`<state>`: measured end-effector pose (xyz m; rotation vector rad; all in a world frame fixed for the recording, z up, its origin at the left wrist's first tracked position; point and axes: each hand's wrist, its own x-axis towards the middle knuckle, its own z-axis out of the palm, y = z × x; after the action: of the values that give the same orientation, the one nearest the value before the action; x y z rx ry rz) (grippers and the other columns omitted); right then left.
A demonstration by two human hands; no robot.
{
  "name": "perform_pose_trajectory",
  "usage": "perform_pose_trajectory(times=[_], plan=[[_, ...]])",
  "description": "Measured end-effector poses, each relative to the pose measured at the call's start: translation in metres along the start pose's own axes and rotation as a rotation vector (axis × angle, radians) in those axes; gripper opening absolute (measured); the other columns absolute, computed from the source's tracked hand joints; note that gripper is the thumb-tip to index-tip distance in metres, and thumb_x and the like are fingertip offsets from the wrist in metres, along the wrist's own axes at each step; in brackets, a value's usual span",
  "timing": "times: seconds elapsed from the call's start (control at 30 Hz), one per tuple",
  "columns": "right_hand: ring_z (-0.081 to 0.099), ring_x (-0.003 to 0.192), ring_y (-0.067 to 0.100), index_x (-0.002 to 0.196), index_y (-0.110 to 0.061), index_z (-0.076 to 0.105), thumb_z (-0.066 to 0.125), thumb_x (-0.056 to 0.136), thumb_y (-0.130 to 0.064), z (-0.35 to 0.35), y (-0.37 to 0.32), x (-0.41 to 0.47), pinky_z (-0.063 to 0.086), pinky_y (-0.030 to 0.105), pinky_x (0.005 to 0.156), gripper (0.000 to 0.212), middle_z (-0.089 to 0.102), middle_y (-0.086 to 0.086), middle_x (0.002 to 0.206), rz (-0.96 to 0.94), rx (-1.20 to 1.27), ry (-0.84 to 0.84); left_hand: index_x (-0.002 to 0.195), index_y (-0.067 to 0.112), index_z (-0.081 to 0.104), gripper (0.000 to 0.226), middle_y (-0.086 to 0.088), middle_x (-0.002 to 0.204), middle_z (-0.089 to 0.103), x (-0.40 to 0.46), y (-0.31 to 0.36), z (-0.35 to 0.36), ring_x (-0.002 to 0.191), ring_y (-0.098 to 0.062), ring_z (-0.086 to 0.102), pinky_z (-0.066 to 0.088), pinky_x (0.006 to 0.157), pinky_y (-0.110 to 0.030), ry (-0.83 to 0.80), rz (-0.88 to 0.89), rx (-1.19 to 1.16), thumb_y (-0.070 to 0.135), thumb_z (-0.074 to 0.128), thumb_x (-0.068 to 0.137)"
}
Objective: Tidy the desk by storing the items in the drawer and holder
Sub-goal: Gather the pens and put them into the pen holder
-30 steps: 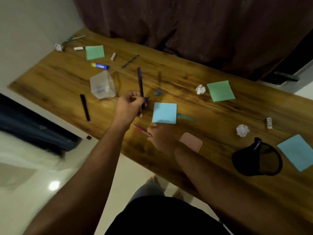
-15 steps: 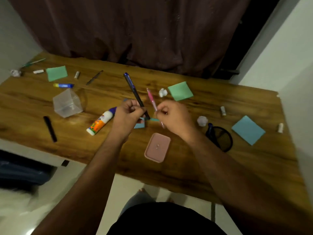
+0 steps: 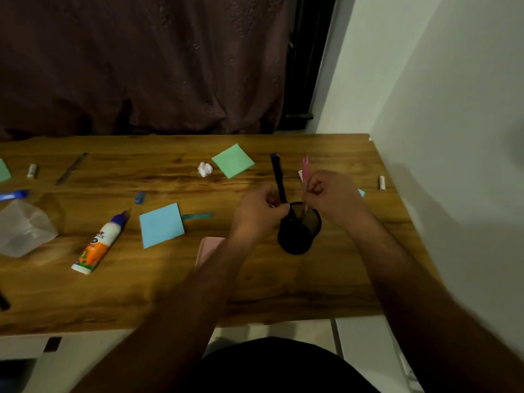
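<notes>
A black round mesh pen holder (image 3: 299, 231) stands on the wooden desk (image 3: 181, 287), toward its right end. The left hand (image 3: 259, 212) is just left of the holder's rim, its fingers curled round a dark blue pen (image 3: 278, 177); the pen stands nearly upright with its lower end at the rim and its cap pointing up and away. The right hand (image 3: 330, 195) is just behind and right of the holder, pinching a slim pink pen (image 3: 305, 177) that also stands upright, its tip reaching down into the holder's mouth.

Left of the holder lie a light blue square sticky-note pad (image 3: 161, 224) and a thin teal strip (image 3: 198, 216) beside it. Farther left lies a white glue bottle with an orange label and purple cap (image 3: 97, 245), then a clear plastic box (image 3: 22, 228). Behind the holder and to its left are a green square sticky-note pad (image 3: 233, 160) and a crumpled white paper ball (image 3: 204, 169). A pink flat case (image 3: 208, 248) shows partly under the left forearm, left of the holder.
</notes>
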<state>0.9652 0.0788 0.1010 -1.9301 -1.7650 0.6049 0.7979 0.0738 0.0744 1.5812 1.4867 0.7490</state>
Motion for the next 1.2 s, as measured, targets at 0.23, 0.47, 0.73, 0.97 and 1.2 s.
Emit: perform_pose_trajectory(times=[0.23,0.47,0.73,0.97,1.2], plan=[[0.063,0.08,0.02,0.084,-0.013,0.07,0.065,0.083,-0.015,0.008,0.002,-0.009,0.051,0.032,0.069,0.005,0.07,0.005,0.086,0.029,-0.155,-0.082,0.094,0.027,0.055,0.02,0.006,0.09,0.065,-0.008,0.015,0.022,0.081,-0.013,0.066,0.049,0.061,-0.022,-0.018,-0.024,0.087,0.023,0.071,0.083],[0.059,0.077,0.021,0.087,-0.013,0.069,0.064,0.084,-0.015,0.012,0.0,-0.014,0.044,0.027,0.065,0.006,0.065,0.006,0.083,0.008,-0.189,-0.087,0.1,0.023,0.056,0.022,-0.001,0.097,0.066,-0.009,0.007,0.027,0.083,-0.017,0.067,0.057,0.067,-0.03,0.025,-0.076,0.138,0.028,0.069,0.083],[0.062,0.082,0.022,0.09,-0.021,0.067,0.063,0.087,-0.027,0.024,0.006,-0.014,0.047,0.029,0.064,0.007,0.063,0.0,0.083,0.016,-0.348,-0.06,0.111,0.019,0.065,0.03,0.001,0.11,0.067,-0.014,-0.002,0.026,0.094,-0.013,0.064,0.059,0.079,-0.035,0.077,-0.075,0.132,0.026,0.073,0.083],[0.052,0.075,0.016,0.099,-0.021,0.067,0.062,0.089,-0.031,0.031,0.009,-0.015,0.04,0.028,0.063,0.015,0.06,0.0,0.084,0.02,-0.41,-0.088,0.109,0.022,0.064,0.029,0.005,0.108,0.063,-0.018,-0.007,0.022,0.09,-0.013,0.064,0.055,0.065,-0.024,0.129,-0.067,0.098,0.025,0.074,0.082],[0.063,0.091,0.021,0.103,-0.021,0.069,0.062,0.086,-0.023,0.012,0.021,-0.015,0.054,0.035,0.076,0.019,0.068,0.002,0.099,0.034,-0.212,-0.031,0.102,0.029,0.057,0.03,0.012,0.103,0.058,-0.025,-0.021,0.023,0.077,-0.007,0.058,0.04,0.052,-0.017,0.162,-0.055,0.085,0.023,0.076,0.079]])
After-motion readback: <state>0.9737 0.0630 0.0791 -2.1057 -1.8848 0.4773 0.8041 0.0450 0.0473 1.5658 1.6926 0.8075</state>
